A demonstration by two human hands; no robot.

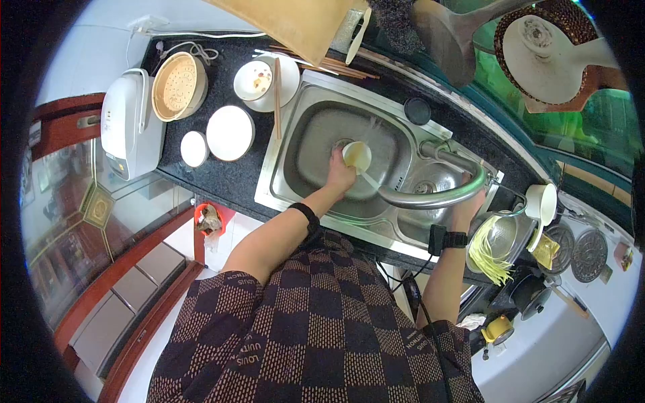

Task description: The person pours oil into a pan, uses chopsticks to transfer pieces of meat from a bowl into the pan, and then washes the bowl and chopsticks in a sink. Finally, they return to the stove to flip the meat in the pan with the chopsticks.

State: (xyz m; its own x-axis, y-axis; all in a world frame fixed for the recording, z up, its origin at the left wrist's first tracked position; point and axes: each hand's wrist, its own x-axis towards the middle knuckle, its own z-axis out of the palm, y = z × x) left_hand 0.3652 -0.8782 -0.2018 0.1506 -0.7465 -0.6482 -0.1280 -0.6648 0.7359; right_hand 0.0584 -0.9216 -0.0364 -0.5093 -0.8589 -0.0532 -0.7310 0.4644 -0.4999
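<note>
Dark worktop [228, 176] along the kitchen wall: white appliance [131, 127] at left, white dishes [230, 133], then the steel sink [316, 134]. Over its larger basin the left hand [341, 173] clasps a small bowl [359, 154], water [370, 180] meeting it! Right hand [474, 200] behind the tap [430, 200], grip hidden, can't tell; pale green strips [488, 250] beyond.

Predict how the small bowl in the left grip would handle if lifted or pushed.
The small bowl would probably be slippery, as water runs from the faucet towards it. Its round rim shows no bending in the left grip, so it is likely stiff. Being open-topped, it could spill if tipped.
</note>
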